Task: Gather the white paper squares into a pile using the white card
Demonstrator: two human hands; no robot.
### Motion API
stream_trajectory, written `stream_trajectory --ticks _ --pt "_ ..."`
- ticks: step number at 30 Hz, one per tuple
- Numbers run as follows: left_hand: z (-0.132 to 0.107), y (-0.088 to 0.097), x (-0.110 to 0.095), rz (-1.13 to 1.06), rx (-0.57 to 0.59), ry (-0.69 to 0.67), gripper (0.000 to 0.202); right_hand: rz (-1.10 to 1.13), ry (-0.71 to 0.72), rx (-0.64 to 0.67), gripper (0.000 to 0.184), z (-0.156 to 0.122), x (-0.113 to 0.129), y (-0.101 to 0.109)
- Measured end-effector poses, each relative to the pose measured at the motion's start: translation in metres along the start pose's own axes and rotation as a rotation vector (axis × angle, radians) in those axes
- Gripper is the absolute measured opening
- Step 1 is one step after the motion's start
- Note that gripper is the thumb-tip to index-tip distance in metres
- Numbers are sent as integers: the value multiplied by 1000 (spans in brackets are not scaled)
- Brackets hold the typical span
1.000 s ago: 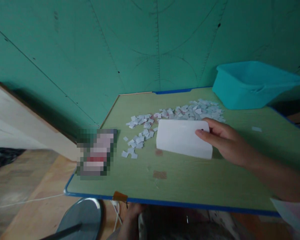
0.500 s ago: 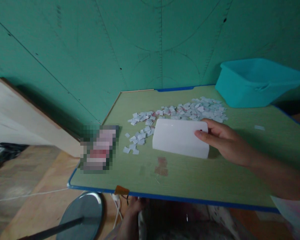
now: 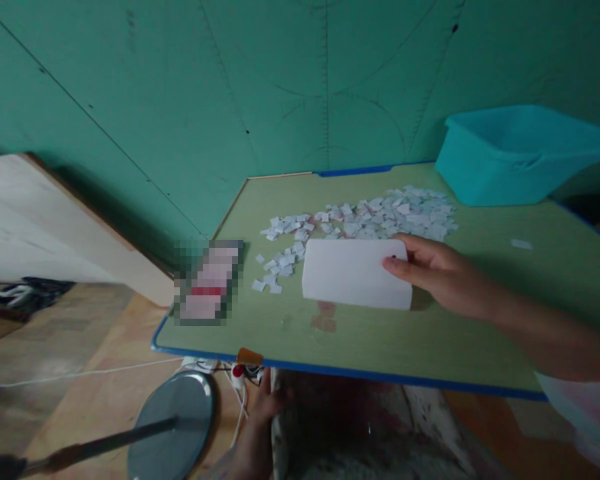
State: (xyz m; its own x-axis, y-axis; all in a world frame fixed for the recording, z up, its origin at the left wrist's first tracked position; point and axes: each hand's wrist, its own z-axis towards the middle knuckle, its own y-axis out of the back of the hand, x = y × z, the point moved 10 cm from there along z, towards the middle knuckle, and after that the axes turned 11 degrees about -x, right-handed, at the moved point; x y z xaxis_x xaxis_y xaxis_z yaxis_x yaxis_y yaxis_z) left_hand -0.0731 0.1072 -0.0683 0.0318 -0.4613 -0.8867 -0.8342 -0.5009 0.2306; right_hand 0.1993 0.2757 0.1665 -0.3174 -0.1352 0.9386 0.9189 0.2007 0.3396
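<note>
My right hand (image 3: 437, 273) pinches the right end of a white folded sheet of paper (image 3: 353, 273) that lies on the green table (image 3: 380, 340). Behind the sheet a heap of several small white paper squares (image 3: 370, 220) spreads across the table, with a smaller cluster (image 3: 277, 267) to its left. My left hand (image 3: 267, 403) hangs below the table's front edge, its fingers curled near a light fabric edge; what it grips is hidden.
A turquoise plastic tub (image 3: 515, 157) stands at the back right by the green wall. A blurred-out flat item (image 3: 207, 283) lies at the table's left edge. A round grey stand base (image 3: 173, 423) with a rod, cables and a wooden board (image 3: 55, 227) are on the left.
The view has tilted up and shifted, so the table sits higher and further right. My right hand keeps its hold on the sheet. More of my left hand shows below the table edge.
</note>
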Motion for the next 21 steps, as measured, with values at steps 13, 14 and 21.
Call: stream_trajectory --ticks 13,14,21 --pt "0 22 -22 -130 -45 31 31 -630 1256 20 24 -91 88 -44" --pt "-1 21 -21 -138 -50 20 31 -670 1321 32 26 -100 89 -50" --pt "9 18 -6 -18 11 -30 34 -802 1402 71 27 -112 77 -67"
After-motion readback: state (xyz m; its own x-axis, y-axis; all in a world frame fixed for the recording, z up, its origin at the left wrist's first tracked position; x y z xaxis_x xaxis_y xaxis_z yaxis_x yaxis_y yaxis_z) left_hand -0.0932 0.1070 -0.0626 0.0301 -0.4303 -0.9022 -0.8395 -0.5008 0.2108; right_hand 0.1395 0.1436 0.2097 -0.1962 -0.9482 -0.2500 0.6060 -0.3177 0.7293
